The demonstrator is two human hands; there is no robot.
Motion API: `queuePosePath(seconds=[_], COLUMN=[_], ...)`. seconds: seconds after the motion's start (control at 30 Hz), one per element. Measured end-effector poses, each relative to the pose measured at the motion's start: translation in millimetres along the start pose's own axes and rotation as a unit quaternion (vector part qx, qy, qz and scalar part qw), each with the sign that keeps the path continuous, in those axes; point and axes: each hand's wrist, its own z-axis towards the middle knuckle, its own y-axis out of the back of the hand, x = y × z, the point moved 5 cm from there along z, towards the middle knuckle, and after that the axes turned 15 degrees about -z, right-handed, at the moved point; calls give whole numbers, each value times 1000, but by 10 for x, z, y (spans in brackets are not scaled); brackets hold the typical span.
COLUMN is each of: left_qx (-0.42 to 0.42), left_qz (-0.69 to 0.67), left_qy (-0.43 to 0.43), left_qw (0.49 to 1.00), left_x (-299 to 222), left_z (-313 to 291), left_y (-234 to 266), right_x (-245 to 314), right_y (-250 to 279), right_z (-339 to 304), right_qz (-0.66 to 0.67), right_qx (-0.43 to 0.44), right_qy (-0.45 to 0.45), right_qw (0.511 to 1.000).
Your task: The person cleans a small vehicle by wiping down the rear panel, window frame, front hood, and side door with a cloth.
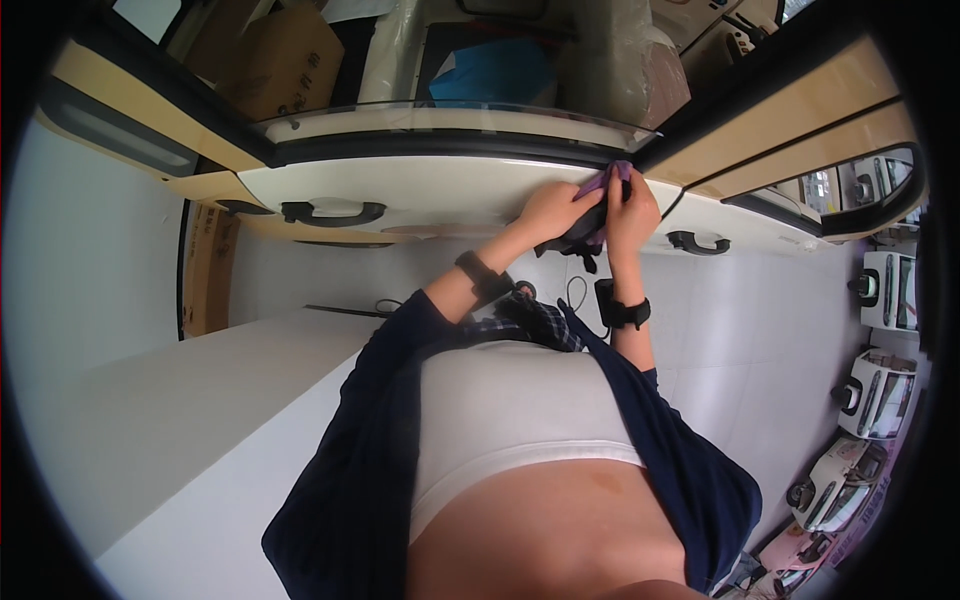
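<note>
Both hands meet at the top edge of a cream car door (440,185), by the right end of its window opening. My left hand (558,212) is closed, its thumb and fingers pinching a bunched purple cloth (597,183). My right hand (632,212) is closed on the same cloth, its fingertips close to the black window seal (460,146). A limp black piece (578,240) hangs beneath and between the hands; whether it is part of the cloth I cannot tell. Each wrist wears a black strap.
Partly raised door glass (450,118) crosses the opening. Inside the car are a cardboard box (290,60) and a blue sheet (490,72). Black door handles (333,213) stick out. A white block-like surface (230,400) stands at my left, and small model-like vehicles (880,390) line the far right.
</note>
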Motion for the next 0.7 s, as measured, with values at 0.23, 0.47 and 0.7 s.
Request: queuePosePath(seconds=[0.23, 0.47, 0.7], left_qx=[-31, -127, -250], left_qz=[0, -68, -133], left_qy=[-43, -43, -28], left_qw=[999, 989, 959], left_x=[100, 379, 540], left_z=[-98, -694, -1241], left_y=[224, 1128, 1836], right_x=[498, 1560, 2447], right_y=[89, -103, -202], right_z=[68, -258, -455], right_qz=[-48, -56, 30], right_qx=[-14, 25, 19], right_qy=[100, 270, 372], right_qw=[994, 961, 928])
